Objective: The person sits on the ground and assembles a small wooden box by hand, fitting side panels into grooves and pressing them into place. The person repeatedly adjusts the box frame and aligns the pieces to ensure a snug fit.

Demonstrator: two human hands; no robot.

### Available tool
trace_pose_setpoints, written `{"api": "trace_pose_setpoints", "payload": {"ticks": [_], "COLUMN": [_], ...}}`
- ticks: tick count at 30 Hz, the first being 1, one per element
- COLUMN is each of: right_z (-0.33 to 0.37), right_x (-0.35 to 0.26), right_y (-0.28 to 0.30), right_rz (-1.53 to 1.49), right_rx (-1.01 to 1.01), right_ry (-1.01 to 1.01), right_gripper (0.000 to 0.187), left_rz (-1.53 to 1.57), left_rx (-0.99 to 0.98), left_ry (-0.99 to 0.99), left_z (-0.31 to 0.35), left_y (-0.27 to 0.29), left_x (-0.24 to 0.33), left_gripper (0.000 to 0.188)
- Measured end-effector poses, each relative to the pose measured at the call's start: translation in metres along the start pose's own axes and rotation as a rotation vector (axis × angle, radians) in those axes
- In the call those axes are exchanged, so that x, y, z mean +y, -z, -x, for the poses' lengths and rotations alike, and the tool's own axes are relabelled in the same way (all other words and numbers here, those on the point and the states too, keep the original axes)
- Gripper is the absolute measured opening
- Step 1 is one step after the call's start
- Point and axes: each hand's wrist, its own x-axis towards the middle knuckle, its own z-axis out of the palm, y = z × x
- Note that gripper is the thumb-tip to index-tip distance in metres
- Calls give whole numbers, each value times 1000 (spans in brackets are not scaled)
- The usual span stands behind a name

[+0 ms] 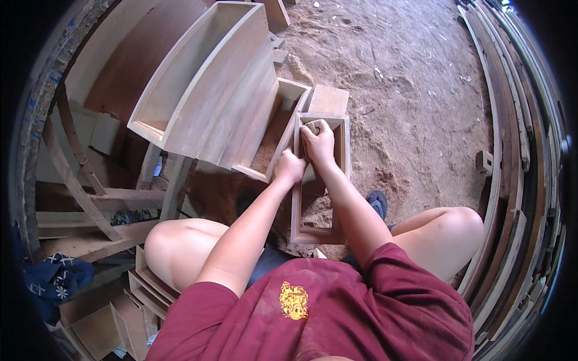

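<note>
On the sawdust floor [415, 102] between the person's knees stands a narrow wooden box [345, 150]. The left hand [289, 168] grips its side wall to steady it, while the right hand [319, 141] presses a small block [312, 127] inside.

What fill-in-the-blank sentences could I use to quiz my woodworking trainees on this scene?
1. Both hands work inside a narrow wooden ____ standing on the ground.
2. The right hand presses at the box's far end, and the left hand grips its ____ wall.
3. The ground is covered in ____.
4. A stack of bigger boxes lies to the person's ____.

Missing words: box; left; sawdust; left
</note>
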Motion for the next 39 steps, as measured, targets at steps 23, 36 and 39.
{"api": "trace_pose_setpoints", "payload": {"ticks": [23,36,39], "right_z": [-10,-3,12], "right_x": [-32,-44,-28], "right_y": [8,16,20], "right_rz": [237,277,197], "right_rx": [-38,-62,-85], "right_ry": [45,97,51], "right_gripper": [19,27,22], "left_rz": [50,148,121], "left_rx": [-1,107,158], "left_ry": [-144,-305,-305], "left_z": [-13,6,7], "left_y": [-13,-6,-17], "left_x": [-19,-14,-27], "left_gripper": [47,67,65]}}
